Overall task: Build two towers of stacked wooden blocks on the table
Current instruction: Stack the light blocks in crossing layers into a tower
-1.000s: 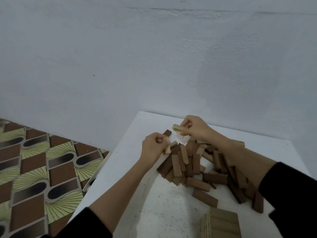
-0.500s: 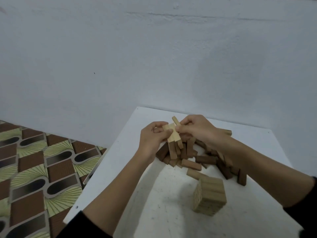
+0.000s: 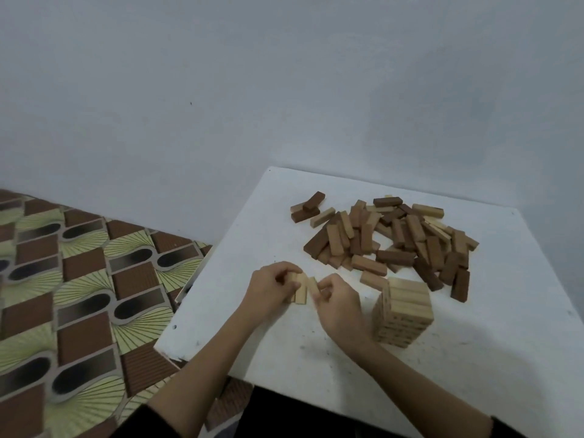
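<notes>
A tower of light wooden blocks stands several layers high on the white table, right of my hands. A loose heap of light and dark blocks lies behind it. Left of the tower, a few light blocks lie side by side on the table. My left hand grips them from the left with curled fingers. My right hand pinches the rightmost block from the right.
A few stray blocks lie apart at the heap's far left. The table's left edge drops to a patterned floor. A plain wall rises behind the table.
Both hands came from the heap toward me with light blocks and now hold them down on the table left of the tower. The camera view has also pulled back.
</notes>
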A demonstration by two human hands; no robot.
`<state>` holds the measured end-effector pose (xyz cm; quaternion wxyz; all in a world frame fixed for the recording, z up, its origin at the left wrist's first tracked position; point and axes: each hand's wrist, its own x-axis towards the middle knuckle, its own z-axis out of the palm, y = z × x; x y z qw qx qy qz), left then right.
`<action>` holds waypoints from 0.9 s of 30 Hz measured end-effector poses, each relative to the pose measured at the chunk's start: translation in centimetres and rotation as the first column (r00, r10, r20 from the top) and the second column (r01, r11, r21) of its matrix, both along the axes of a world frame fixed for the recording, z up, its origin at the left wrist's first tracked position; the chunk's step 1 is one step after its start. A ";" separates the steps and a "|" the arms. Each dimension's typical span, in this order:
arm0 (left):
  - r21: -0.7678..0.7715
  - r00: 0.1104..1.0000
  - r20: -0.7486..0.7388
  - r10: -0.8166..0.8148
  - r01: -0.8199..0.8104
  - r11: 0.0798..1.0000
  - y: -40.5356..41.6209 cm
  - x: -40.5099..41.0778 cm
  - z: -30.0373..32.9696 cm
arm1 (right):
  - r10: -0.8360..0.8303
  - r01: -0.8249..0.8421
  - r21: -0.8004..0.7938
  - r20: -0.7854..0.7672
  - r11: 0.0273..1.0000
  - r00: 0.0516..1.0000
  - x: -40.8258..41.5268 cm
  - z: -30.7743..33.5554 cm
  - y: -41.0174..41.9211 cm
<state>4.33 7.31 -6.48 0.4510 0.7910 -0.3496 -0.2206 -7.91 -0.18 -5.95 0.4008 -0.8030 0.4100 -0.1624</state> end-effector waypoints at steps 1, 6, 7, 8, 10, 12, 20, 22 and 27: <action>-0.004 1.000 0.019 -0.006 0.006 1.000 -0.1 0.0 0.0 | -0.013 0.013 -0.013 0.002 1.000 1.000 -0.1 -0.3 -0.2; 0.056 0.985 0.164 -0.054 0.045 0.997 -0.8 0.6 -0.9 | -0.036 0.036 -0.030 0.002 0.999 0.999 0.6 -1.0 -1.0; 0.058 0.985 0.165 -0.045 0.036 0.998 -0.9 0.8 -1.2 | -0.021 0.021 -0.028 0.014 0.999 1.000 0.7 -1.0 -1.1; 0.057 0.987 0.160 -0.032 0.023 0.998 -0.8 0.8 -1.3 | 0.001 0.000 -0.036 0.033 0.999 0.999 0.8 -1.1 -1.2; 0.041 0.992 0.125 -0.033 0.028 0.999 -0.4 0.9 -1.3 | 0.042 -0.039 -0.047 0.073 0.998 0.996 0.7 -1.3 -1.5; 0.023 0.994 0.063 -0.093 0.092 0.996 0.2 1.0 -1.2 | 0.107 -0.102 -0.056 0.097 0.993 0.990 0.4 -1.4 -1.7; 0.034 0.953 0.079 -0.293 0.291 0.956 0.9 0.7 -1.1 | 0.342 -0.332 -0.136 0.062 0.934 0.938 0.2 -2.7 -2.1; -0.018 0.962 0.043 -0.269 0.270 0.963 0.9 0.6 -1.4 | 0.340 -0.326 -0.140 0.088 0.935 0.936 0.2 -2.9 -2.1; -0.064 0.974 0.018 -0.225 0.226 0.972 0.9 0.6 -2.0 | 0.334 -0.318 -0.120 0.153 0.941 0.930 0.1 -2.5 -1.9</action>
